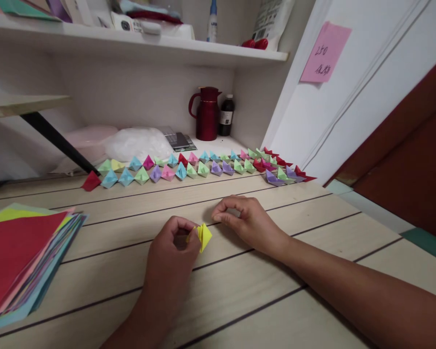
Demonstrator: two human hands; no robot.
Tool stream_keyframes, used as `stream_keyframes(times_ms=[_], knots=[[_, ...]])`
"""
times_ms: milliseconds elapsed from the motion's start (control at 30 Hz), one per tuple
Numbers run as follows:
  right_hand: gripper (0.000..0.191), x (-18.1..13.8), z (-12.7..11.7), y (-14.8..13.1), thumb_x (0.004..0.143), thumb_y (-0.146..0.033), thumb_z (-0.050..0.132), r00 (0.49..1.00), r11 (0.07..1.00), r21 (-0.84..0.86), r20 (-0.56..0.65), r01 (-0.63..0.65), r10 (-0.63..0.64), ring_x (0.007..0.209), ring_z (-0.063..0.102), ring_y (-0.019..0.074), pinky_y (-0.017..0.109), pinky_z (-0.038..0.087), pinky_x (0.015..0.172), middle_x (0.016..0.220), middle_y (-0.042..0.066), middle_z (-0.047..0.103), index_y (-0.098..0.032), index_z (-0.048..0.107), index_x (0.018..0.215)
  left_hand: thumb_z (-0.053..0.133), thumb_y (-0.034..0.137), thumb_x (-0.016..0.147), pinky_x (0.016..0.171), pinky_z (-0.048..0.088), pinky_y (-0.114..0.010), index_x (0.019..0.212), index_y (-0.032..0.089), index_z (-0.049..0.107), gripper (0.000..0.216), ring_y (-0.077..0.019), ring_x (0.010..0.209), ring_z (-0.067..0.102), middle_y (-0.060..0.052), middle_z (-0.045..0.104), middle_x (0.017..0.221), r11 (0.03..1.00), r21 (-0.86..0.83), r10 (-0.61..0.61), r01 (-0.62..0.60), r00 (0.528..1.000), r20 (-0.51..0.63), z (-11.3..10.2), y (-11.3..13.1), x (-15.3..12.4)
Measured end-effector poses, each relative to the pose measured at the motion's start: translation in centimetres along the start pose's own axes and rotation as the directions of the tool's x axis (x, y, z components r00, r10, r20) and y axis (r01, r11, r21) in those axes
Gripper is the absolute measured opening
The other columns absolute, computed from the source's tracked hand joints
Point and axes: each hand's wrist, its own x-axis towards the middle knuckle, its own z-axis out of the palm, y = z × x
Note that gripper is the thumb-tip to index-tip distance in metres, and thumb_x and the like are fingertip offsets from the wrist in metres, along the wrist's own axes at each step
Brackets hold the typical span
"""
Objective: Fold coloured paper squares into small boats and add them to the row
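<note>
A small piece of folded yellow paper (205, 237) is pinched between the thumb and fingers of my left hand (174, 249), just over the table. Part of the paper is hidden behind the fingertips. To its right, my right hand (245, 218) rests on the table with the fingers curled and the thumb near the fingertips. It is apart from the yellow paper, and nothing shows in its grip. Beyond both hands, rows of small folded paper boats (168, 173) in several colours line the back of the table.
At the left lies a stack of coloured paper sheets (22, 252), red on top. Behind the boats stand a dark red jug (207, 114) and a dark bottle (226, 116). A shelf (131, 46) crosses above. A pink note (326, 52) sticks to the right-hand panel.
</note>
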Motion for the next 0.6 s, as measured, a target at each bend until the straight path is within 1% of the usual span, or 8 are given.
stream_keyframes(times_ms=[67,167,233,300,333,367,500,600], knots=[[0.008,0.1,-0.1,0.2,0.083,-0.019,0.062,0.998,0.997,0.056,0.025,-0.052,0.050,0.075,0.061,0.0137,0.025,0.045,0.072,0.076,0.000,0.069,-0.018,0.067,0.076,0.060,0.030,0.073,0.063,0.045,-0.025,0.073,0.021,0.059,0.010,-0.0154,0.068,0.061,0.000,0.067,0.071,1.000,-0.015,0.001,-0.001,1.000,0.000,0.0,0.0,0.0],[0.006,-0.1,0.3,0.1,0.082,-0.022,0.063,0.990,0.974,0.198,0.107,-0.113,0.093,0.077,0.061,0.0139,0.026,0.047,0.072,0.080,0.001,0.067,-0.017,0.064,0.083,0.061,0.031,0.073,0.062,0.045,-0.025,0.073,0.020,0.060,0.010,-0.0154,0.067,0.061,0.000,0.067,0.070,0.999,-0.038,-0.001,0.001,1.000,0.002,0.1,-0.1,0.1],[0.018,-0.3,0.7,-0.1,0.078,-0.021,0.068,0.982,0.951,0.279,0.165,-0.136,0.092,0.083,0.062,0.0147,0.027,0.049,0.076,0.088,0.002,0.067,-0.017,0.062,0.094,0.061,0.030,0.073,0.062,0.046,-0.025,0.074,0.020,0.059,0.010,-0.0156,0.067,0.062,0.000,0.068,0.071,0.999,-0.052,-0.007,0.006,1.000,-0.009,0.1,0.0,0.0],[0.034,-0.5,1.1,-0.3,0.073,-0.017,0.072,0.975,0.945,0.295,0.205,-0.143,0.084,0.087,0.063,0.0157,0.029,0.049,0.080,0.094,0.003,0.067,-0.018,0.059,0.104,0.062,0.030,0.073,0.062,0.046,-0.025,0.074,0.020,0.059,0.010,-0.0159,0.067,0.062,-0.001,0.068,0.072,0.998,-0.064,-0.012,0.011,1.000,-0.018,0.0,0.0,-0.1],[0.036,-0.6,1.3,-0.4,0.072,-0.016,0.073,0.973,0.948,0.284,0.218,-0.143,0.082,0.088,0.063,0.0158,0.029,0.049,0.080,0.094,0.003,0.067,-0.019,0.059,0.105,0.062,0.030,0.072,0.062,0.046,-0.025,0.074,0.020,0.059,0.011,-0.0161,0.067,0.062,-0.001,0.068,0.072,0.998,-0.068,-0.011,0.009,1.000,-0.020,0.0,0.0,-0.1],[0.033,-0.6,1.4,-0.5,0.072,-0.015,0.072,0.971,0.952,0.271,0.226,-0.141,0.080,0.086,0.063,0.0156,0.029,0.049,0.079,0.092,0.002,0.067,-0.019,0.060,0.103,0.062,0.030,0.072,0.062,0.047,-0.026,0.074,0.020,0.059,0.011,-0.0162,0.067,0.062,-0.001,0.068,0.072,0.998,-0.069,-0.006,0.005,1.000,-0.019,0.0,0.0,-0.1],[0.002,-0.7,1.3,-0.4,0.079,-0.016,0.064,0.968,0.960,0.229,0.223,-0.163,0.111,0.073,0.060,0.0127,0.024,0.047,0.068,0.077,0.001,0.067,-0.016,0.064,0.081,0.061,0.029,0.073,0.062,0.047,-0.026,0.074,0.020,0.059,0.009,-0.0163,0.068,0.062,-0.001,0.068,0.073,0.999,-0.039,0.026,-0.026,1.000,0.009,0.1,-0.1,0.0],[0.003,-0.6,1.1,-0.3,0.080,-0.017,0.064,0.973,0.967,0.195,0.196,-0.163,0.124,0.071,0.059,0.0123,0.024,0.046,0.067,0.074,0.000,0.066,-0.015,0.065,0.077,0.061,0.025,0.072,0.062,0.046,-0.026,0.072,0.020,0.059,0.006,-0.0156,0.067,0.062,0.000,0.068,0.071,1.000,-0.005,0.030,-0.030,0.999,0.038,0.2,0.0,0.0]])
